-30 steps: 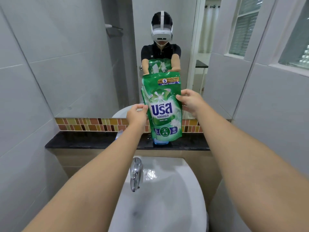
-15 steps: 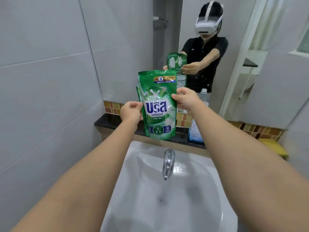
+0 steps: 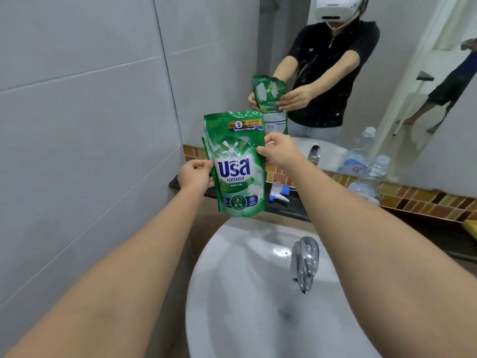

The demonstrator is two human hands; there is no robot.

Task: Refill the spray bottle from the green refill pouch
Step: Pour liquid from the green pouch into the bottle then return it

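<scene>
— What's nearest you, from where you stand?

— The white basin [image 3: 232,293], low at six o'clock, with a chrome tap [image 3: 304,262] on its rim toward four o'clock, spout pointing into the bowl. Both bare forearms reach out over it.

— And the pouch?

— The green refill pouch [image 3: 236,164] is held in the air above the basin's far edge, about twelve o'clock from the bowl. It stands upright: long axis vertical, sealed top edge up, rounded base down, printed front facing the person. The left hand [image 3: 195,177] pinches its left edge about halfway up, fingers curled onto the film. The right hand [image 3: 280,152] pinches the right edge a little higher, thumb on the front.

— Is the top torn open?

— I cannot tell; the top edge looks flat and whole.

— Behind it?

— A dark stone ledge [image 3: 289,208] runs along the wall. A white and blue spray head [image 3: 280,193] lies on its side there, just beside the pouch at three o'clock. Farther right stands a clear plastic bottle [image 3: 366,188]. Above the ledge sits a band of brown and orange mosaic tile [image 3: 426,200], then a mirror [image 3: 413,112] showing the person holding the pouch. Grey wall tiles [image 3: 77,125] fill the nine o'clock side.
</scene>
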